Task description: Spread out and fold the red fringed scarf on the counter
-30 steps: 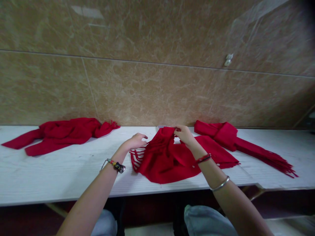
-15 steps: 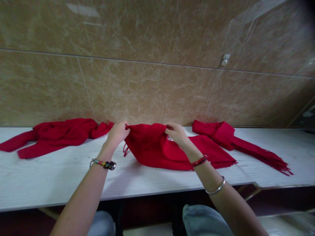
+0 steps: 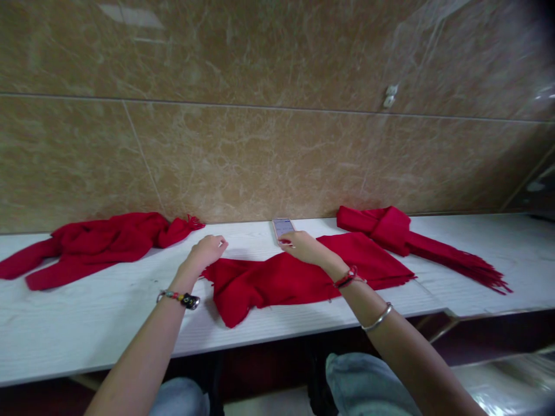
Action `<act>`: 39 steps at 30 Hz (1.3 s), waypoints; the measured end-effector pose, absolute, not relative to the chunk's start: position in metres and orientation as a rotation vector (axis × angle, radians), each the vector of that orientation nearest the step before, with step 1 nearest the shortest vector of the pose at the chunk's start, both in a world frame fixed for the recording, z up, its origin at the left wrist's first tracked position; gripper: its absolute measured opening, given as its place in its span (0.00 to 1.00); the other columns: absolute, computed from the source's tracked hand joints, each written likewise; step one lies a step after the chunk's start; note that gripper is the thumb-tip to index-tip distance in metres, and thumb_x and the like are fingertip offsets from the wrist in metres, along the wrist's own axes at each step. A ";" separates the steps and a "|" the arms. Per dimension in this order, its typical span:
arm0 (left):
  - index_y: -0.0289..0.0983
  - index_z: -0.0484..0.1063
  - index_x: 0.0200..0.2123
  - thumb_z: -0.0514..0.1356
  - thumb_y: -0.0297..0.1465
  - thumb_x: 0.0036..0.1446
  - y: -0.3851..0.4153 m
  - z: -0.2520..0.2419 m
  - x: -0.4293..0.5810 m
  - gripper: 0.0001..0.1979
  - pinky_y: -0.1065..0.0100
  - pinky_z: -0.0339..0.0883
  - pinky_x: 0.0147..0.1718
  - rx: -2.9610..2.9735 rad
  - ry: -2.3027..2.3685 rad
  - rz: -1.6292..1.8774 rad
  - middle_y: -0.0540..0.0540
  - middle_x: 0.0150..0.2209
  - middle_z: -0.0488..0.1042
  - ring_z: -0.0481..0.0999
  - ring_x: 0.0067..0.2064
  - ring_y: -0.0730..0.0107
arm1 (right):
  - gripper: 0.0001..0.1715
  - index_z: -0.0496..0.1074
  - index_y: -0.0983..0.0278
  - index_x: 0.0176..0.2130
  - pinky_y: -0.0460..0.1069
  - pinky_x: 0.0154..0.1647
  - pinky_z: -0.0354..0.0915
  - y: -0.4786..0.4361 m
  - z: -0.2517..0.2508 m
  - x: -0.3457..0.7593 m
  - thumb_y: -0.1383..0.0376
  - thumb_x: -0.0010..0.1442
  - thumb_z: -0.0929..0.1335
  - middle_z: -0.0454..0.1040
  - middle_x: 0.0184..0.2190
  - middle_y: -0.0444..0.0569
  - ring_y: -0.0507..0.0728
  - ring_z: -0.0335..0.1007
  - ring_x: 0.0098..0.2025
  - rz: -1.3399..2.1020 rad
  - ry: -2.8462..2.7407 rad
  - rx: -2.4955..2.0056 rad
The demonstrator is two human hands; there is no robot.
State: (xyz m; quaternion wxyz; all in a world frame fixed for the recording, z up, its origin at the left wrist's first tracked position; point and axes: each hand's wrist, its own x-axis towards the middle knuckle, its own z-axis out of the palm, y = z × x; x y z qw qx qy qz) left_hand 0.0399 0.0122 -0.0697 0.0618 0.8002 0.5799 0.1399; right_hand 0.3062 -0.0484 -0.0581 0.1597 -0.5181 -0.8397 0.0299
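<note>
A red fringed scarf [image 3: 277, 280] lies spread flat on the white table [image 3: 87, 323] in front of me. My left hand [image 3: 207, 251] hovers just above the scarf's left end, its fingers loosely curled with no cloth visibly in them. My right hand [image 3: 303, 245] rests on the scarf's far edge with its fingers stretched out flat. Their tips are beside a phone [image 3: 282, 226] lying face up near the wall.
A crumpled red scarf [image 3: 99, 242] lies at the left of the table. A folded red scarf with a long fringed tail [image 3: 390, 226] lies at the right. A marble wall [image 3: 277, 144] closes off the back. My knees show below the table's front edge.
Both hands held the middle scarf's edge up off the table half a second ago. Now the scarf lies flat, the hands are lower and the phone is uncovered.
</note>
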 end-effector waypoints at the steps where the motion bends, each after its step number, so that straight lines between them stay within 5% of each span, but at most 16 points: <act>1: 0.36 0.72 0.35 0.51 0.36 0.48 0.011 -0.070 0.051 0.15 0.69 0.62 0.39 2.461 1.703 0.395 0.40 0.39 0.74 0.71 0.41 0.63 | 0.17 0.69 0.69 0.46 0.48 0.46 0.61 -0.042 -0.060 0.320 0.71 0.57 0.61 0.72 0.44 0.58 0.57 0.68 0.46 0.009 -2.372 -1.614; 4: 0.36 0.71 0.39 0.52 0.35 0.49 0.002 -0.073 0.083 0.16 0.71 0.61 0.40 2.550 1.443 0.137 0.41 0.43 0.73 0.70 0.42 0.65 | 0.17 0.71 0.70 0.44 0.49 0.45 0.61 -0.033 -0.068 0.356 0.73 0.53 0.63 0.72 0.43 0.59 0.58 0.68 0.45 -0.053 -2.384 -1.818; 10: 0.36 0.71 0.29 0.53 0.28 0.44 -0.009 -0.070 0.102 0.09 0.73 0.61 0.30 2.534 1.328 -0.072 0.48 0.30 0.75 0.71 0.31 0.69 | 0.10 0.74 0.65 0.32 0.46 0.42 0.63 -0.046 -0.067 0.395 0.74 0.52 0.64 0.76 0.33 0.49 0.54 0.70 0.36 0.015 -2.498 -1.663; 17: 0.36 0.67 0.32 0.48 0.32 0.48 0.000 -0.054 0.092 0.11 0.70 0.62 0.35 2.478 1.459 0.236 0.46 0.33 0.73 0.71 0.35 0.67 | 0.18 0.65 0.69 0.49 0.52 0.53 0.57 -0.041 -0.097 0.434 0.71 0.58 0.61 0.69 0.46 0.56 0.57 0.62 0.50 -0.159 -2.352 -1.490; 24: 0.37 0.65 0.38 0.47 0.36 0.50 0.029 -0.068 0.067 0.15 0.70 0.64 0.35 2.437 1.507 0.314 0.48 0.32 0.74 0.72 0.35 0.67 | 0.21 0.61 0.67 0.53 0.55 0.52 0.58 -0.022 -0.133 0.457 0.67 0.60 0.59 0.65 0.51 0.57 0.58 0.60 0.52 -0.142 -2.217 -1.643; 31: 0.35 0.66 0.45 0.47 0.39 0.51 0.045 -0.087 0.064 0.22 0.63 0.60 0.45 2.699 1.652 0.270 0.38 0.48 0.68 0.68 0.48 0.59 | 0.22 0.60 0.65 0.54 0.56 0.51 0.58 -0.024 -0.138 0.459 0.64 0.61 0.58 0.64 0.52 0.55 0.58 0.58 0.54 -0.102 -2.161 -1.661; 36: 0.36 0.71 0.32 0.52 0.43 0.45 0.036 -0.078 0.058 0.18 0.67 0.63 0.36 2.493 1.555 -0.108 0.44 0.34 0.75 0.72 0.36 0.62 | 0.22 0.60 0.68 0.54 0.55 0.53 0.56 -0.027 -0.134 0.459 0.66 0.60 0.58 0.63 0.52 0.57 0.58 0.58 0.54 -0.123 -2.175 -1.654; 39: 0.37 0.70 0.28 0.52 0.46 0.46 0.025 -0.060 0.053 0.18 0.69 0.63 0.35 2.451 1.512 0.134 0.48 0.31 0.74 0.71 0.35 0.64 | 0.21 0.61 0.68 0.52 0.53 0.51 0.57 -0.029 -0.123 0.454 0.69 0.59 0.59 0.65 0.49 0.57 0.58 0.58 0.52 -0.174 -2.207 -1.651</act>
